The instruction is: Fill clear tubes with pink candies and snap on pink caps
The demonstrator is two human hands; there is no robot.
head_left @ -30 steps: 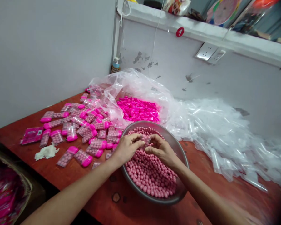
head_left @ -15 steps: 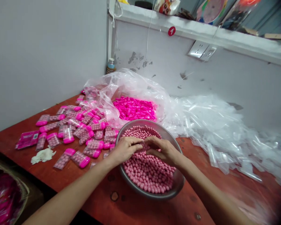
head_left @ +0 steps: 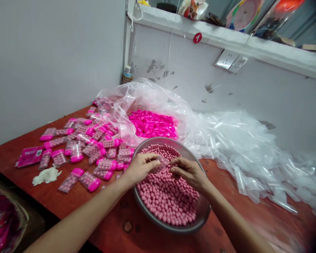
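A metal bowl point(head_left: 203, 218) holds many pink balls point(head_left: 168, 202). Over its left half, my left hand point(head_left: 143, 167) pinches a clear plastic container point(head_left: 162, 164) between thumb and fingers. My right hand point(head_left: 190, 173) hovers over the bowl's right half, just right of the container, with thumb and fingertips close together; whatever they hold, if anything, is too small to make out. Filled containers with pink caps point(head_left: 91, 180) lie scattered left of the bowl. Bright pink caps point(head_left: 154, 123) are heaped in a large clear bag point(head_left: 144, 89) behind it.
Clear empty tubes point(head_left: 242, 151) are piled at the right. On the red table point(head_left: 152, 242), a pink packet point(head_left: 28, 156) and a white crumpled lump point(head_left: 46, 176) lie at the left. A box with pink packages point(head_left: 0, 225) stands at the lower left. A shelf point(head_left: 226, 37) runs above.
My right hand has moved slightly away from my left, leaving a gap between the fingertips. The clear container now shows more plainly in my left hand. The view has shifted slightly.
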